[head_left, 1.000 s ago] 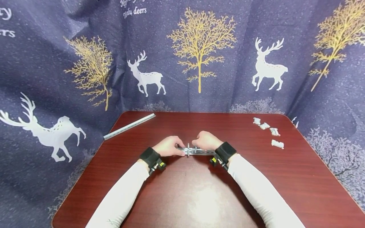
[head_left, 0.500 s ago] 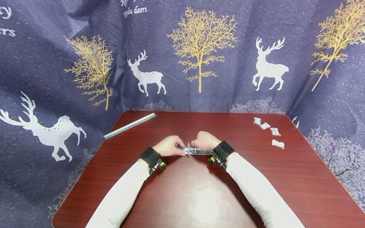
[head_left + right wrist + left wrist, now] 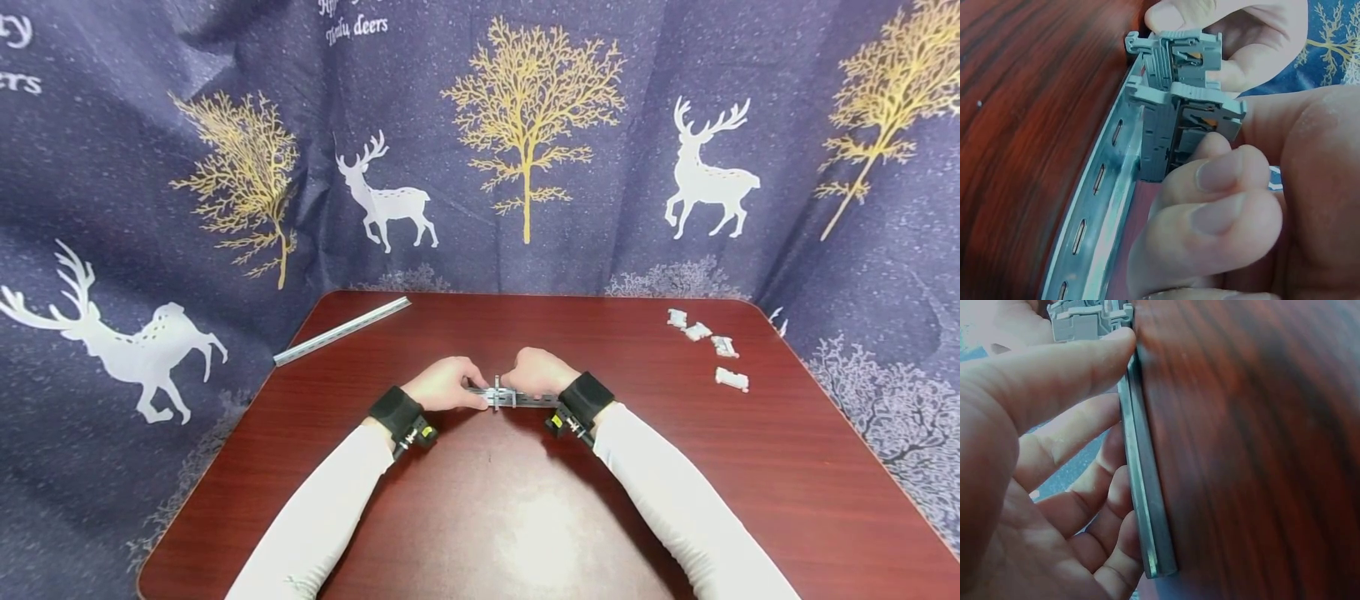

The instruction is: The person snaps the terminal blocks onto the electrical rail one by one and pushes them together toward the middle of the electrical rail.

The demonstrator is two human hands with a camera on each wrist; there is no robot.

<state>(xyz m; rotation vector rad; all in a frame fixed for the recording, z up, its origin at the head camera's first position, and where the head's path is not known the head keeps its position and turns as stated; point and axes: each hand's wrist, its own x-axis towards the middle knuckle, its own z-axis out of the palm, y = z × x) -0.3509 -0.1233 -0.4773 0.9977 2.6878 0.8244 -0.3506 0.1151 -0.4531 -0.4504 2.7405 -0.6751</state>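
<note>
A slotted metal DIN rail [image 3: 551,401] lies crosswise in front of me on the table. My left hand [image 3: 446,385] grips its left part, the thumb along the near edge and the fingers behind, as the left wrist view shows. A grey terminal block [image 3: 1194,59] stands across the rail right at the left thumb. Just right of it, my right hand [image 3: 542,372] pinches a second grey terminal block [image 3: 1159,134], upright over the rail and roughly parallel to the first, with a narrow gap between. The right fingers are curled and cover its far lower part.
Another metal DIN rail [image 3: 341,331] lies slanted at the table's back left. Several pale terminal blocks [image 3: 731,379] are scattered at the back right. A dark curtain [image 3: 465,275] with printed deer and trees hangs behind the reddish-brown table [image 3: 480,500].
My right hand has shifted slightly left, and the second terminal block's near end has come lower over the rail. The left hand, rail and first block have stayed in place.
</note>
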